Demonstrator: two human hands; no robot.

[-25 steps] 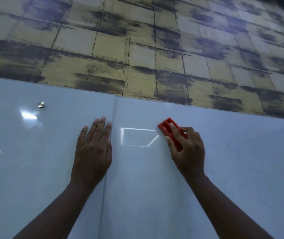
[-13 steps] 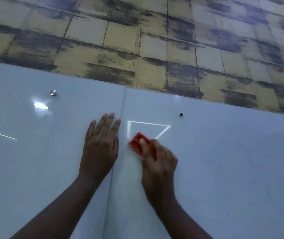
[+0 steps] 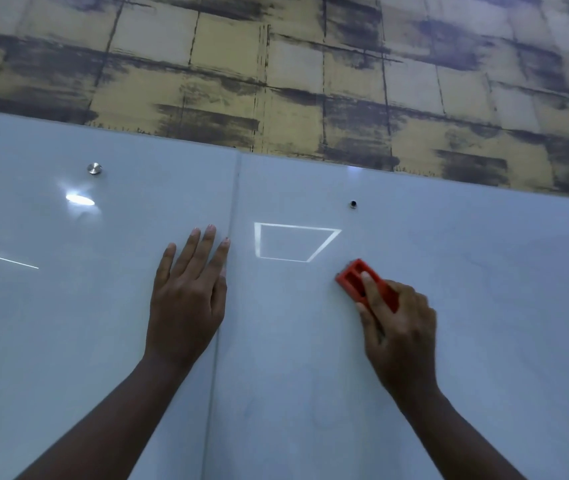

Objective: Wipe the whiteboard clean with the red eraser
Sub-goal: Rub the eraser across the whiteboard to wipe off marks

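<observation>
Now the right hand (image 3: 399, 327) has swung back out to the right across the whiteboard (image 3: 484, 306); half a second ago it sat just beside the left hand (image 3: 186, 299), and a second ago it was out to the right again, so this looks like one more pass of a side-to-side scrub. For the task that suggests wiping is well under way, and I can make out no clear marker strokes around the grip (only faint smudges, too pale to be sure of).

From the head view, the one view there is: the grip is pinching the red eraser (image 3: 362, 278), index finger laid along its top, the other fingers curled round its sides, pressing it flat on the board. Up and to the left of the grip is a bright four-sided outline (image 3: 293, 242), which reads as a reflected light rather than ink. The left hand lies flat, fingers straight and close together, well to the left of the grip beside the seam (image 3: 231, 216) between two panels.

The board is glossy and glassy, with hard reflections. The eraser is a small blocky rectangle of moulded plastic with ribbed hollows. A round metal stud (image 3: 94, 168) shines far to the upper left. Above, the wall (image 3: 276, 64) shows worn yellow blocks streaked dark.
</observation>
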